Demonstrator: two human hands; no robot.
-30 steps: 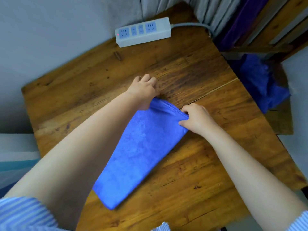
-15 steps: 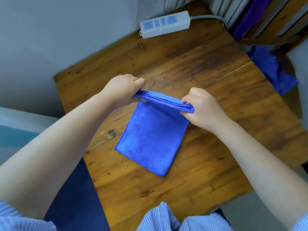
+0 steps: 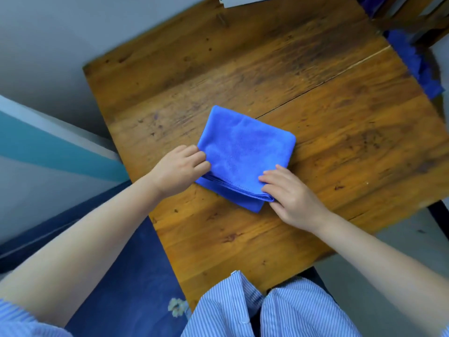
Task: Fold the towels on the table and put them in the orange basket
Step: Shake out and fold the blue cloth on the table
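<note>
- At the far left, beyond the tabletop (image 3: 243, 69) edge, lie a pale wall with a teal band and a dark blue surface lower down; neither seems to play any part in the folding.
- The left hand (image 3: 178, 170) rests at the left corner of the towel (image 3: 245, 154), its fingers curled in against the cloth edge. They appear to pinch that corner, probably to hold the stacked layers square so they do not slide apart.
- The towel, bright blue, lies near the middle of the tabletop as a compact, roughly square packet. Several layered edges show along its near side, which suggests the folding of this one is about finished.
- The right hand (image 3: 291, 194) lies on the near right corner, fingers fairly straight and pressing down on top while the thumb side tucks against the stacked edges. This looks like flattening the fold and lining up the hems.
- At the far right edge, off the tabletop, a bunch of blue cloth (image 3: 413, 62) hangs or is heaped; I judge it may be more towels, but it is too blurred to be sure.
- The orange basket is not in view, so the packet must next be lifted and carried out of frame; gripping both near corners would keep it from unfolding.
- A striped shirt (image 3: 267, 310) fills the bottom edge.
</note>
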